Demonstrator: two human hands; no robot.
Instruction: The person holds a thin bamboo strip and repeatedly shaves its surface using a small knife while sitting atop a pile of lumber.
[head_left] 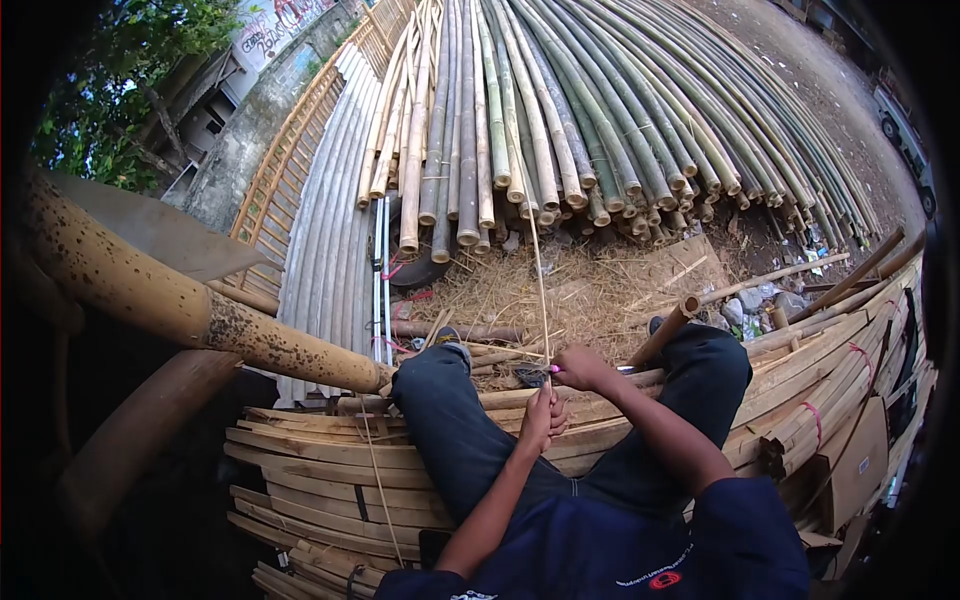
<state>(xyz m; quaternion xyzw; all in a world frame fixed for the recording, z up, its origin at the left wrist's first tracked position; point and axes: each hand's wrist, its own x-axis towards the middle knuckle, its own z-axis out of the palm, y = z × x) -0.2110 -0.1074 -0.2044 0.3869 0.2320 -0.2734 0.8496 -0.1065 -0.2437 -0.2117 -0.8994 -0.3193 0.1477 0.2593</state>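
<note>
Strip [541,290]: clenched in left hand [541,418]
Pink-handled tool [554,369]: grasped by right hand [583,368], at strip
Poles [590,110]: beyond both hands

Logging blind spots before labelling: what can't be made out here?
All head view:
- Tool: small, mostly covered by the right hand.
- Strip inside the left hand: covered by fingers.
- Bamboo poles: far ends cut off by top edge.
- Shirt print: some text too small.
- Vehicle: cut by dark lens rim.

Leafy tree [95,85] stands near graffitied wall [270,38].
</note>
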